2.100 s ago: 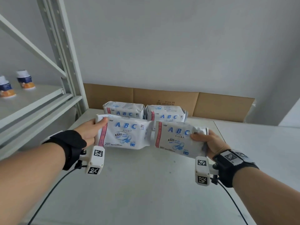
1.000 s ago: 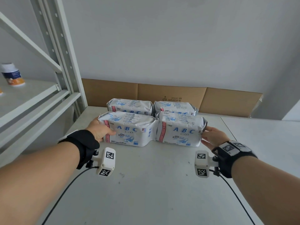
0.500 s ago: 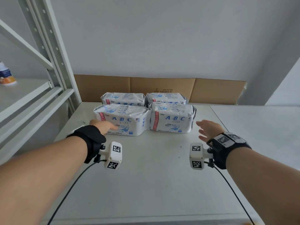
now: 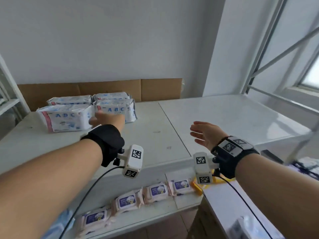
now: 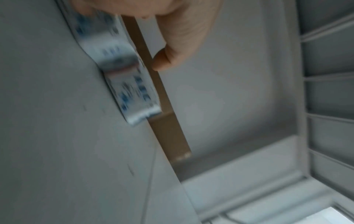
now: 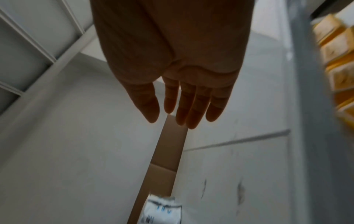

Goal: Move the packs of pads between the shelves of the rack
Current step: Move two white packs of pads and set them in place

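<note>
Four white packs of pads (image 4: 86, 111) sit in a tight two-by-two block at the back left of the upper shelf (image 4: 155, 135), right against a strip of brown cardboard (image 4: 110, 87) leaning on the wall. The two front packs say "ABC" in big blue letters with a pink-red band down the left end; the smaller print underneath is too blurry to read. The back two are mostly hidden behind them.

The left hand (image 4: 107, 120) hangs just in front of the front right pack with nothing in it. From the left wrist view the thumb looks loose, but the other fingers are out of shot. The right hand (image 4: 206, 134) floats over the bare middle of the shelf, well away from the packs, palm flat and fingers (image 6: 191, 109) straight and close together, holding nothing.

Both wrists wear black straps with white camera blocks covered in square black-and-white marker codes.

Down on the lower shelf (image 4: 181, 202) there's a row of four pinkish wipes packs (image 4: 138, 199) with purple labels and a cartoon character on them, text not legible. Some yellow packs (image 6: 337, 60) show at the edge of the right wrist view.
</note>
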Demonstrator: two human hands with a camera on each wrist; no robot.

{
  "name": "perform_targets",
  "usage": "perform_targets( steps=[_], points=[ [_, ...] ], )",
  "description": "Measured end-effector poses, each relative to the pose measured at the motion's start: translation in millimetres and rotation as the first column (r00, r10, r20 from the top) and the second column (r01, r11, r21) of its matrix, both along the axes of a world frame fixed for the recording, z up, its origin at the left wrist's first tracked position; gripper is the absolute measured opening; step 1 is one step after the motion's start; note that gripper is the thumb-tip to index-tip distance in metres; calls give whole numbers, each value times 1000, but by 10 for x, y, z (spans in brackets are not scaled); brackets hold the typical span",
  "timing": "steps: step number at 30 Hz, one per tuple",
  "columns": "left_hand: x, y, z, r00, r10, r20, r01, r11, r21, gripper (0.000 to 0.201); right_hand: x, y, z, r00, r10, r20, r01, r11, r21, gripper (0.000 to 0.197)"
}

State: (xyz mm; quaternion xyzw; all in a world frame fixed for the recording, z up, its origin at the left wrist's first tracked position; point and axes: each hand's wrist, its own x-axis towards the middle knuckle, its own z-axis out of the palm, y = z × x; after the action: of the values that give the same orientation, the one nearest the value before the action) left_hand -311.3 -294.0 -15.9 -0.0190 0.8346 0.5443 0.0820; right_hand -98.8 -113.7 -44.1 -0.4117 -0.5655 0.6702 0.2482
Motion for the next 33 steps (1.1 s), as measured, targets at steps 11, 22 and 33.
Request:
perform_targets(
  steps=[11,22,33],
  points=[
    [2686,1346,-547,753,-657,37,646,749,147,77,2454,508,-505,935,-280,219,286,958,4,16],
    [3259,2509,-1878,578,-705,411,746,661,83,58,3673,1295,-1296,770,-395,501,462,887,-10,45],
    [3616,3003,-2537,608,-581,540,758,627,-178,95,4242,1973,-1746,696,-213,685,325,945,-37,52]
  ],
)
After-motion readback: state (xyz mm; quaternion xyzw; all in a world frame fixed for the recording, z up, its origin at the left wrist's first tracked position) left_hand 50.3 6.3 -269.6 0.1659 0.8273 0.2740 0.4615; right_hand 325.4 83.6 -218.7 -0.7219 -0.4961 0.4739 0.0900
